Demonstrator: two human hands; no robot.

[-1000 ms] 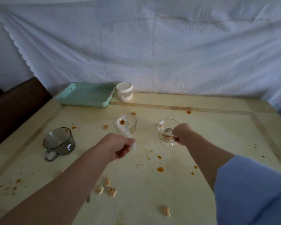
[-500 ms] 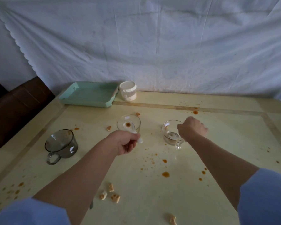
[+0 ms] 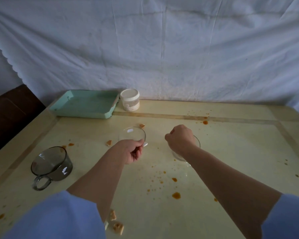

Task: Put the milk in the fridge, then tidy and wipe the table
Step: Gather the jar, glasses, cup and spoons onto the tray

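Note:
My left hand (image 3: 128,150) is shut on a white spoon (image 3: 145,144); only the spoon's tip shows past the fingers. It sits just in front of a small clear glass bowl (image 3: 132,133). My right hand (image 3: 179,138) is a closed fist right over a clear glass cup (image 3: 179,156), covering most of it. The second spoon it gripped is hidden under the fist. The yellow table (image 3: 231,152) carries orange sauce spots (image 3: 176,195) and bread crumbs (image 3: 117,227). No milk is in view.
A grey glass mug (image 3: 50,166) stands at the left. A mint-green tray (image 3: 83,115) and a white lidded jar (image 3: 129,100) sit at the back edge against a white sheet. A dark chair (image 3: 10,114) is at the far left. More crumbs (image 3: 109,142) lie near the bowl.
My left hand has drawn the white spoon out of the glass bowl and into the palm. My right hand moved from the cup's side to a fist over it.

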